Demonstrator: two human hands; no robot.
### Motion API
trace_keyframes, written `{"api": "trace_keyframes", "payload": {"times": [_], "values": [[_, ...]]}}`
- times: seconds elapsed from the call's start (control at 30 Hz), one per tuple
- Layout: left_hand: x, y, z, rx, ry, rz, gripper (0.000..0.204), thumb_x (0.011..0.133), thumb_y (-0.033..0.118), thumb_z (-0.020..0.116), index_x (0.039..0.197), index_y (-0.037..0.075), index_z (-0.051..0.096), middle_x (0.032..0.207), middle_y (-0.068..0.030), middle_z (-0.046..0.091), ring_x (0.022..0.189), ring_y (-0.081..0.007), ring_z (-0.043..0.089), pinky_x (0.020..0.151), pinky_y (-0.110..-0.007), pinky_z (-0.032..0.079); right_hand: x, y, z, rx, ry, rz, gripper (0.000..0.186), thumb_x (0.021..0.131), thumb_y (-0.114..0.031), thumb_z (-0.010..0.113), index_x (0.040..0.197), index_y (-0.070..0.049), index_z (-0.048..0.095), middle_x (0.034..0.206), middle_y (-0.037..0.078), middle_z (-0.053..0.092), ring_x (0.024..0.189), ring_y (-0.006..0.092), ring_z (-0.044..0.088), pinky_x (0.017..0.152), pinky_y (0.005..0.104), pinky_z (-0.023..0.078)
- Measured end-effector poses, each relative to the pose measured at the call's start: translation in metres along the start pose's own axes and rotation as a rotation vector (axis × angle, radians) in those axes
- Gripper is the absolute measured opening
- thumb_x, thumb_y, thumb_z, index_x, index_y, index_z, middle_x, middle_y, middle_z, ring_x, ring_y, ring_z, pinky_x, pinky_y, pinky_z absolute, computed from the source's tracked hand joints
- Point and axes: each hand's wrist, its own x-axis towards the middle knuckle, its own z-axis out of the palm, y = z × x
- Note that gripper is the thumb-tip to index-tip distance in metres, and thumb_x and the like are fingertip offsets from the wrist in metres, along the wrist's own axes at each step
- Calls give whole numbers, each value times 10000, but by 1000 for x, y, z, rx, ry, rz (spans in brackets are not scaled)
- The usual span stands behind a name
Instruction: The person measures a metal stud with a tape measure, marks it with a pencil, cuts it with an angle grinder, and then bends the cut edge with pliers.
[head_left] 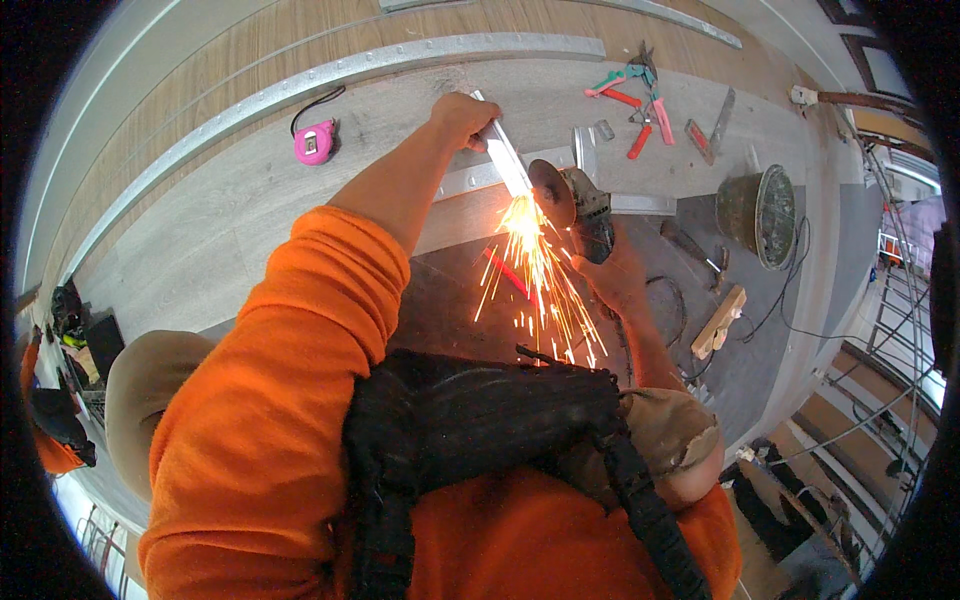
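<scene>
My left hand [463,120] is closed round the upper end of a short metal profile [505,160], which slants down and to the right. In my right hand [612,268] is an angle grinder [592,212], gripped by its body. The grinder's disc [552,192] meets the lower end of the profile. From that contact a bright spray of sparks [535,260] pours down toward my lap and hides part of the floor. A red-handled thing [508,272] lies behind the sparks, partly covered by them.
Long metal profiles [400,58] lie across the far floor. A pink tape measure [315,143] is at left. Tin snips [640,85] and red-handled pliers [640,130] lie far right, near a bucket [765,215], a hammer [697,250], a wood block [718,322] and a loose cable [775,300].
</scene>
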Motion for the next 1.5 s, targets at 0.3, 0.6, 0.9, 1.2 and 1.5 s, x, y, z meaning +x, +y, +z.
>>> {"api": "trace_keyframes", "payload": {"times": [0.3, 0.6, 0.9, 1.2, 1.5], "values": [[-2, 0, -7, 30, -40, -12, 319, 839, 285, 785, 881, -14, 680, 800, -109, 675, 606, -226, 682, 490, -358, 608, 0, -3, 1, -94, 25, 53, 884, 687, -332, 865, 1393, 2, 451, 1201, 270, 658, 1126, 433, 643, 954, 466, 511], [6, -11, -30, -190, -289, -52, 323, 929, 263, 695, 1047, -31, 633, 909, -128, 662, 784, -229, 694, 696, -351, 642, -23, 3, -14, 65, 87, 73, 693, 717, -240, 848, 1290, -4, 539, 1138, 192, 685, 1047, 357, 664, 918, 419, 503], [14, -7, -20, -157, -319, 8, 284, 1009, 193, 600, 1133, -63, 601, 1085, -179, 662, 941, -300, 702, 883, -415, 632, -26, 12, -3, -97, 52, 28, 888, 712, -377, 847, 1402, 10, 443, 1246, 267, 640, 1150, 435, 628, 977, 472, 493], [2, -7, -26, -240, -282, 38, 244, 999, 149, 615, 1100, -73, 607, 997, -171, 678, 881, -281, 712, 764, -389, 662, -17, 12, 8, -74, -20, 8, 913, 717, -401, 840, 1415, 9, 416, 1205, 275, 658, 1125, 443, 641, 965, 486, 501], [2, -5, -26, -222, -293, 18, 309, 1004, 179, 613, 1150, -90, 574, 1097, -183, 670, 976, -296, 706, 910, -397, 632, -18, 8, 9, -43, -1, 0, 951, 710, -405, 849, 1442, 9, 405, 1244, 278, 642, 1160, 431, 628, 993, 467, 493]]}}
